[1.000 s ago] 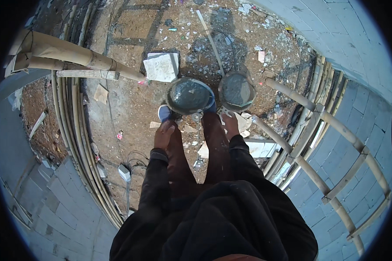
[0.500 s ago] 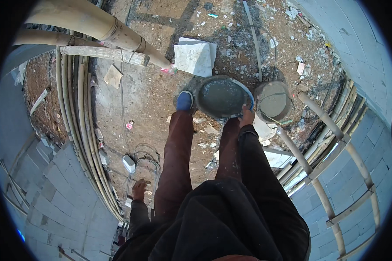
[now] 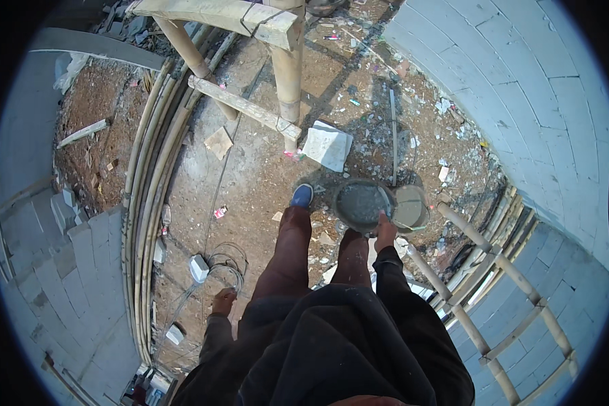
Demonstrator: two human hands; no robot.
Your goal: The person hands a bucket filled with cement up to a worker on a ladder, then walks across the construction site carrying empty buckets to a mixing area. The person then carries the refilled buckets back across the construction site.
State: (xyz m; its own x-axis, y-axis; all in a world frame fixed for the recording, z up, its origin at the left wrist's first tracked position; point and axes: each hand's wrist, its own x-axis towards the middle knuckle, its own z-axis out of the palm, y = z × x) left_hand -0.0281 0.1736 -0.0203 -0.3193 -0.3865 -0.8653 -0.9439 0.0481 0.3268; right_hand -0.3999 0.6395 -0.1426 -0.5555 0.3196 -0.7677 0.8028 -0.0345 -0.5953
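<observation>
My right hand (image 3: 386, 231) is closed on the handle at the near right rim of a dark round bucket (image 3: 360, 205). Wet grey mortar or slurry fills much of it, and it hangs or stands just ahead of my right leg. Beside it on the right is a second bucket (image 3: 411, 205) holding smooth grey material, with nothing touching it but a thin handle lying across. My left hand (image 3: 224, 301) hangs out to the left over the ground, holding nothing visible, fingers loosely apart.
White blocks (image 3: 327, 145) lie ahead near a bamboo scaffold leg (image 3: 286, 81). Long bamboo poles (image 3: 145, 183) run along the left; a bamboo ladder (image 3: 463, 291) leans at right. Grey block walls (image 3: 514, 74) flank the littered dirt. Coiled wire (image 3: 227, 267) lies near my left hand.
The view has shifted and turned, so the scaffold and buckets sit differently. My right hand still grips the bucket, which now appears nearer the second one and partly overlaps it.
</observation>
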